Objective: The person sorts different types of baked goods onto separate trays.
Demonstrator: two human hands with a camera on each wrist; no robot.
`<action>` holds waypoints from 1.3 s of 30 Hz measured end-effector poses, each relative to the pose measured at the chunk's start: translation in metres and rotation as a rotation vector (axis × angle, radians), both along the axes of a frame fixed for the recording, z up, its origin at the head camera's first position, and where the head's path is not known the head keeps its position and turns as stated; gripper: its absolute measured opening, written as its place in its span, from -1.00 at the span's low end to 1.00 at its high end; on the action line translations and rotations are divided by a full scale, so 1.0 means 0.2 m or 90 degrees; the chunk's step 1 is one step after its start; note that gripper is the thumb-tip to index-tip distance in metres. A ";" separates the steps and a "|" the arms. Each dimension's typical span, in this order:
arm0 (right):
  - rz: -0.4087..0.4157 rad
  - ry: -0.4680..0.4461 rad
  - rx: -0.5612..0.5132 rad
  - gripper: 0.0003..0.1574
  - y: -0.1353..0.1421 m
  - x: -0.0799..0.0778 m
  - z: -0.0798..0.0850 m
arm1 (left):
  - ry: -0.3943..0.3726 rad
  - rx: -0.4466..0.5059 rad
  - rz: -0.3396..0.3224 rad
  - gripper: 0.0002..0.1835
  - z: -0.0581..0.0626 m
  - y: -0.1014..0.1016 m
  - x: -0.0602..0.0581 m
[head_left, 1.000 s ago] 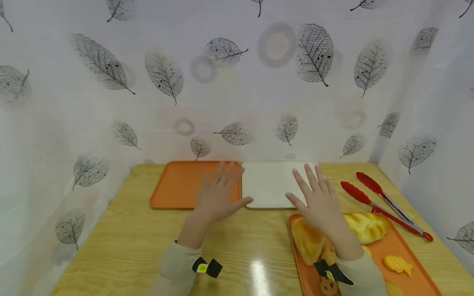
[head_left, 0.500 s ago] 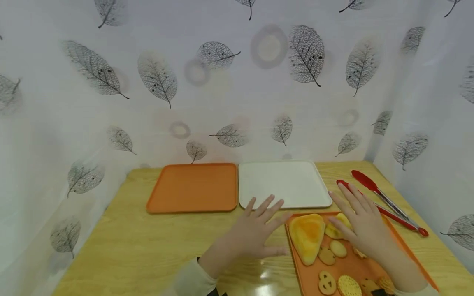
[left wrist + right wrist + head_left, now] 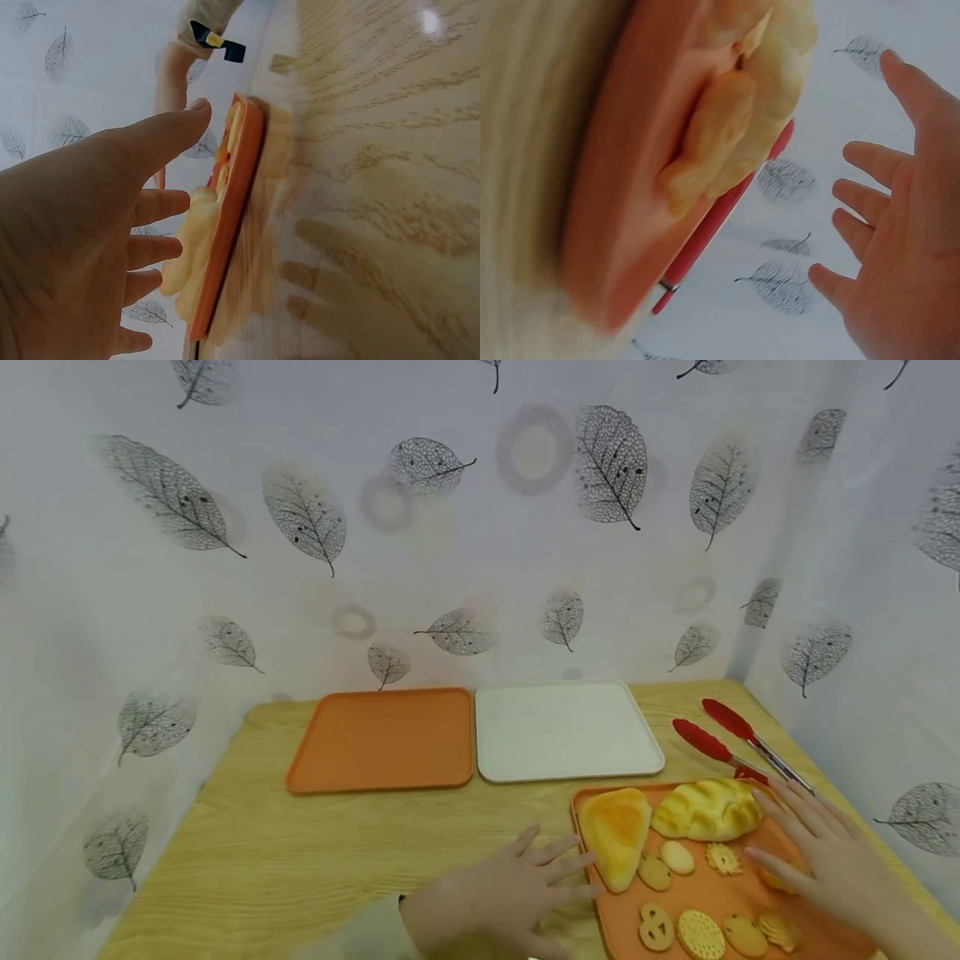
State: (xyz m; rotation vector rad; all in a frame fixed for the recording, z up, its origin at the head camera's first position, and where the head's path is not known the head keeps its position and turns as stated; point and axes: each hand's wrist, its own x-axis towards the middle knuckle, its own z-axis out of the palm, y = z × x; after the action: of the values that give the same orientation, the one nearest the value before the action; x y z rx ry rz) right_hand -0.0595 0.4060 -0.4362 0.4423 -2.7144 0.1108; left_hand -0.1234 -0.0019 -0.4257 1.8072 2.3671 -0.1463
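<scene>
Fingers spread, my left hand (image 3: 517, 889) hovers beside the left edge of the orange tray (image 3: 626, 935) that bears baked goods. Above the tray's right side is my right hand (image 3: 832, 852), its fingers also straight, holding nothing. On that tray lie a triangular bread (image 3: 617, 835), a long braided bread (image 3: 707, 810) and several cookies, among them a pretzel-shaped one (image 3: 657, 927) and a round dotted one (image 3: 701, 935). The right hand partly covers a fish-shaped piece, which the right wrist view shows as a fish-shaped cookie (image 3: 712, 135). In the left wrist view, the left hand (image 3: 97, 217) is apart from the tray.
Farther back, a second orange tray (image 3: 382, 739) and a white tray (image 3: 566, 731) lie side by side on the wooden table (image 3: 300, 860). Red-tipped tongs (image 3: 731, 735) lie behind the loaded tray at the right. A leaf-printed curtain (image 3: 480, 552) surrounds the table.
Both hands have moved right and down, from before the two back trays to the loaded tray. The braided bread and cookies have come into fuller view. Nothing was picked up.
</scene>
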 end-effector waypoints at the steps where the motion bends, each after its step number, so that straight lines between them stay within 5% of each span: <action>1: -0.016 -0.020 0.000 0.16 0.02 0.01 -0.02 | -0.003 -0.011 -0.007 -0.21 0.00 0.00 0.01; 8: -0.173 -0.257 0.010 0.15 0.16 0.03 -0.06 | -0.052 -0.052 -0.008 -0.18 -0.02 0.01 0.02; 15: -0.225 -0.359 0.023 0.16 0.23 0.02 -0.10 | -0.056 -0.056 0.009 -0.14 -0.03 0.01 0.02; 27: -0.205 -0.354 0.024 0.10 0.24 0.04 -0.12 | -0.060 -0.021 0.029 -0.18 -0.06 0.01 0.02; 39: -0.150 -0.355 0.000 0.07 0.13 0.07 -0.12 | -0.070 0.047 0.068 -0.25 -0.07 -0.17 0.03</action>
State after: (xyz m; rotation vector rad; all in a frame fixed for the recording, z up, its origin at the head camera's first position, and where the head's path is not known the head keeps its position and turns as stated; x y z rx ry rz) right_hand -0.0459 0.4324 -0.4599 0.0905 -3.2887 0.1933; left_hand -0.1179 -0.0357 -0.4399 1.6680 2.4140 0.0522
